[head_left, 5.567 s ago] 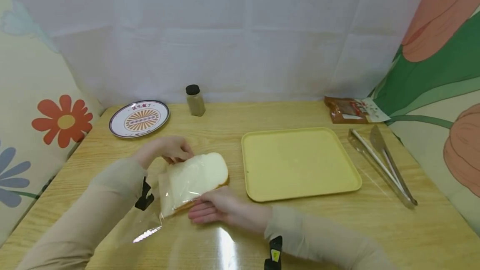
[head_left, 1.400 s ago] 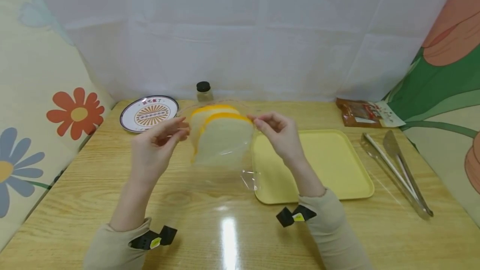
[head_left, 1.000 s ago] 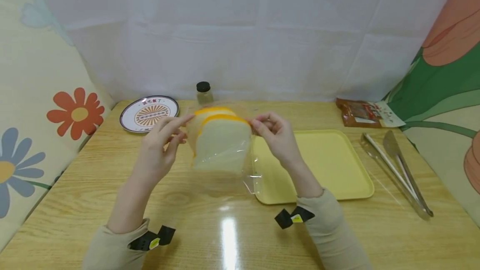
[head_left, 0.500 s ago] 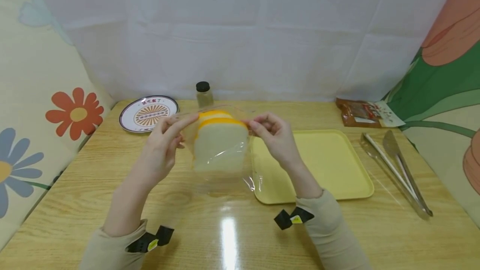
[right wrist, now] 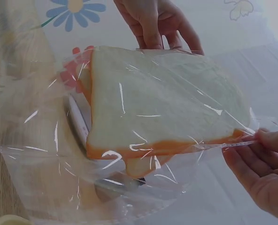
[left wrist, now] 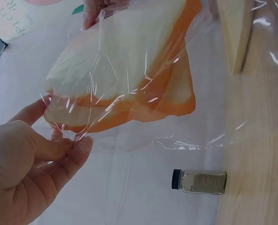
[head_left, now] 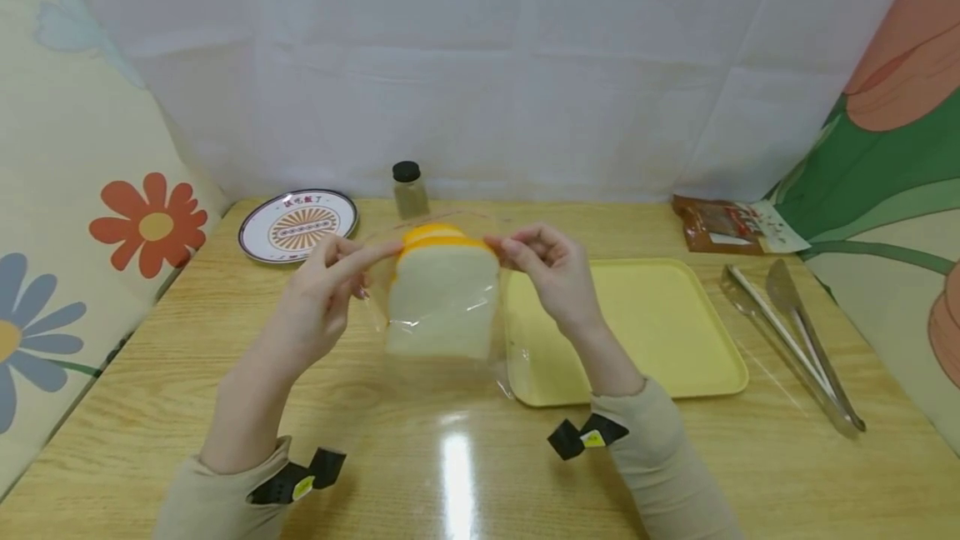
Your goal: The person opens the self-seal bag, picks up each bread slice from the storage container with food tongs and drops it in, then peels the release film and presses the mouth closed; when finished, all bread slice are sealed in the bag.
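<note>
A clear plastic bag (head_left: 446, 369) hangs above the table with slices of white bread (head_left: 444, 298) inside, their orange crusts upward. The slices overlap, one largely behind the other. On the bag's left edge, my left hand (head_left: 318, 294) pinches the film between thumb and fingers (left wrist: 78, 145), its index finger reaching to the bread's upper corner. At the opposite upper corner, my right hand (head_left: 547, 273) pinches the film between thumb and index finger, as the right wrist view also shows. The bag's lower part hangs loose, its outline faint.
A yellow tray (head_left: 637, 332) lies right of the bag, partly behind its film. Metal tongs (head_left: 795, 344) rest farther right, below a brown food packet (head_left: 716, 225). At the back stand a black-capped jar (head_left: 409, 194) and, leftward, a patterned plate (head_left: 298, 226).
The bagged bread was on the table earliest; both hands have since raised it upright. Lately my left hand has shifted slightly right and the slices overlap more. My right hand has barely moved.
</note>
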Demonstrator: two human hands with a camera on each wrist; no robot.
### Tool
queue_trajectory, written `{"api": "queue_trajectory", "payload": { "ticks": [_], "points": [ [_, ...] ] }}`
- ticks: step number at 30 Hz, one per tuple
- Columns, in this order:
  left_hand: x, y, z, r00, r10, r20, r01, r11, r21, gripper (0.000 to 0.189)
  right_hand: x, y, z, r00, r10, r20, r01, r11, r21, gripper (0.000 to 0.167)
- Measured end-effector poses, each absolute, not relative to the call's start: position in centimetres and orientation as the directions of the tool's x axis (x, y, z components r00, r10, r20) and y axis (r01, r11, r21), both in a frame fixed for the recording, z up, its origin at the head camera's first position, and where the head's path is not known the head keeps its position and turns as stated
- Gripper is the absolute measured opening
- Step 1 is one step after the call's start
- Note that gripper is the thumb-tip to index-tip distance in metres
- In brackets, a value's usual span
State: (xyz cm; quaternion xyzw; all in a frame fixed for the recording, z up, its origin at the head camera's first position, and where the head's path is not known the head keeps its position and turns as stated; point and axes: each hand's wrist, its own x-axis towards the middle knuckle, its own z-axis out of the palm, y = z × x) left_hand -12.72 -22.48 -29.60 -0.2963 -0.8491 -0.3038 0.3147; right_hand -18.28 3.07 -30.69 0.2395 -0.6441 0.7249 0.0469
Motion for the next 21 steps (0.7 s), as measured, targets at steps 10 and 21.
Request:
{"api": "queue_trajectory", "payload": {
  "ticks": [10,21],
  "points": [
    [-12.36,-22.46,-29.37,-0.615,0.345,0.709,0.717,0.619,0.321,0.066,-18.06,2.90,-30.50,-0.876,-0.211,0.434,-0.406,-0.164,-0.899,0.012],
    [-11.93,-22.72,-28.65,-0.587,0.364,0.723,0.740,0.603,0.298,0.070,-18.19,3.03,-30.58,-0.840,-0.173,0.515,-0.511,-0.071,-0.857,0.010]
  ]
}}
